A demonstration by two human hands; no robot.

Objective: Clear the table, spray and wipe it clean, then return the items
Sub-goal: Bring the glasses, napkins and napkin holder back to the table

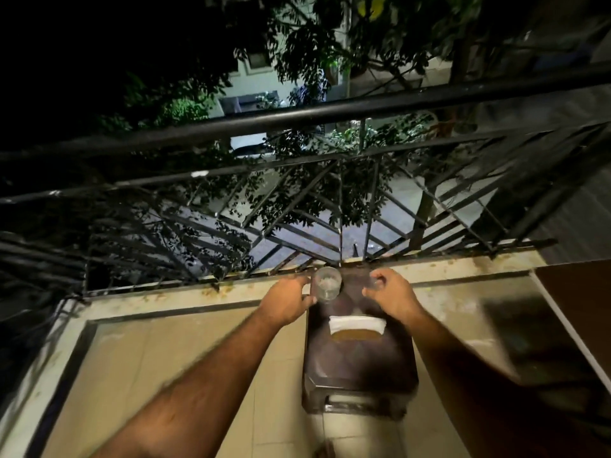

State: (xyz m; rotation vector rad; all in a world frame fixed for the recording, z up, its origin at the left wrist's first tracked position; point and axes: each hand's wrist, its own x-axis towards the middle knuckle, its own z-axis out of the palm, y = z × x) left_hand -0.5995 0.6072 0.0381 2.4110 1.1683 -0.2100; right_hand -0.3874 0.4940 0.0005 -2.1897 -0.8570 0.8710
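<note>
A small dark brown table stands on the balcony floor against the low wall. At its far left corner is a clear glass, which my left hand grips from the left side. My right hand hovers over the far right corner, thumb and fingers curled in a C round a second clear glass that shows only faintly. A folded white cloth lies mid-table on top of a flat tan item.
A black metal railing rises just beyond the table on a stained ledge. Beige floor tiles lie to the left. A dark brown panel stands at the right. Beyond the railing are trees and a street below.
</note>
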